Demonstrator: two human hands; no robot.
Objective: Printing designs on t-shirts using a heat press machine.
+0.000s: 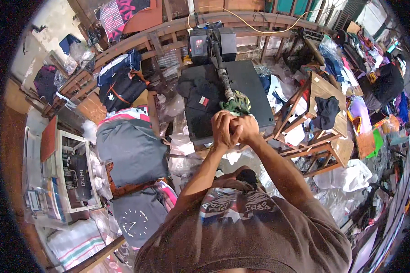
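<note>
Cluttered workshop all around, garments piled everywhere, and at centre frame the heat press handle (234, 105) is sitting just above the knuckles. Left hand (223, 129) and right hand (246, 128) are both clenching around its cloth-wrapped end, pressed together. Behind them the black press plate (255, 86) is lying flat, a dark shirt (202, 98) spreading beside it. Folded grey garments (132, 148) are stacking at middle left; a wooden stool (325, 118) is standing right.
</note>
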